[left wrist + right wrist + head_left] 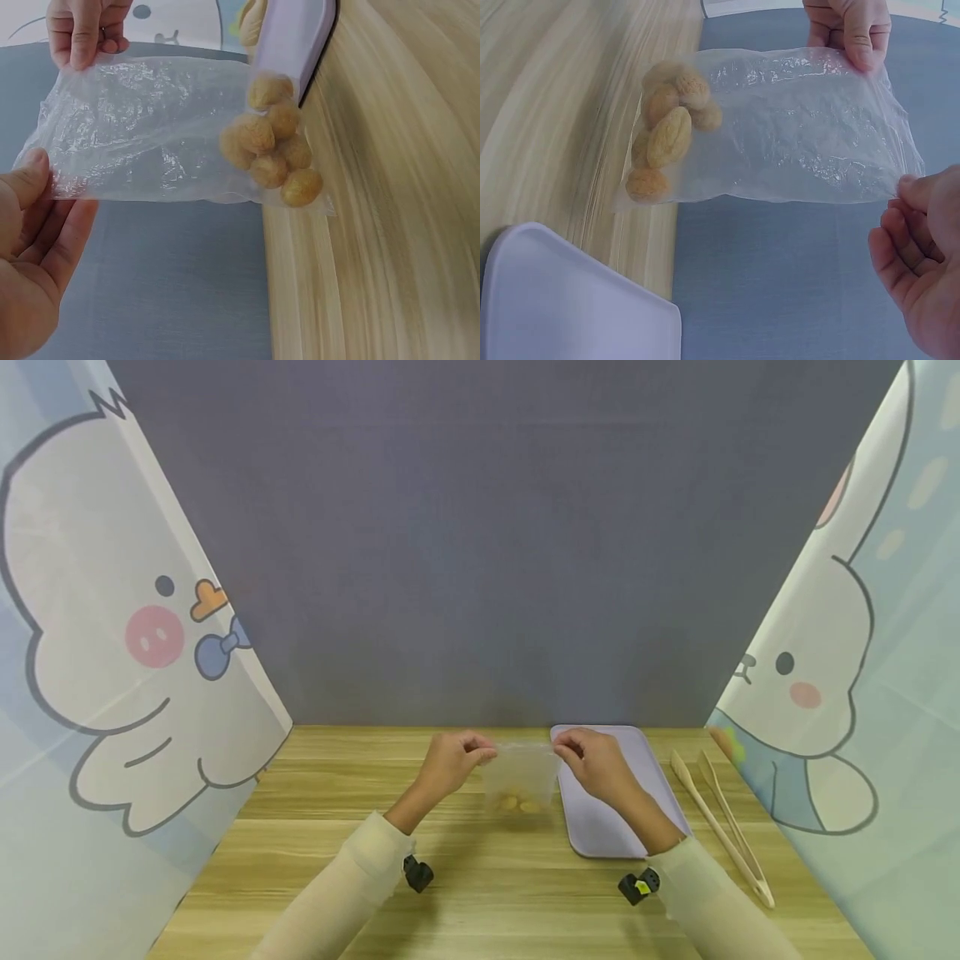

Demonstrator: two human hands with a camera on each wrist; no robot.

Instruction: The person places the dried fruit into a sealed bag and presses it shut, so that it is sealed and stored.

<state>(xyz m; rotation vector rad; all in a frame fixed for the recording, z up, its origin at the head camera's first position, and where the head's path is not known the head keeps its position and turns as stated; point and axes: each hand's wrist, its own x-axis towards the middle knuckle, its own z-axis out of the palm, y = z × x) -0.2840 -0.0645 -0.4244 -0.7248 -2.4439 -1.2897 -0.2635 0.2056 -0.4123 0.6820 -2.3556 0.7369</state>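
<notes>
A clear plastic bag [522,767] hangs upright above the table, its top edge stretched between both hands. My left hand [453,762] pinches one top corner between thumb and fingers. At the opposite corner, my right hand [594,763] pinches the bag the same way. Several brown, wrinkled nuts [271,142] that look like walnuts lie heaped in the bottom of the bag; one in the right wrist view is longer and paler. Whether the bag's mouth is sealed, I cannot tell.
A pale lilac tray [600,827] lies on the wooden table [480,902], partly beneath the right forearm. Wooden tongs [723,827] rest right of it. A grey backdrop [495,543] stands behind, with cartoon-printed panels [150,718] on both sides.
</notes>
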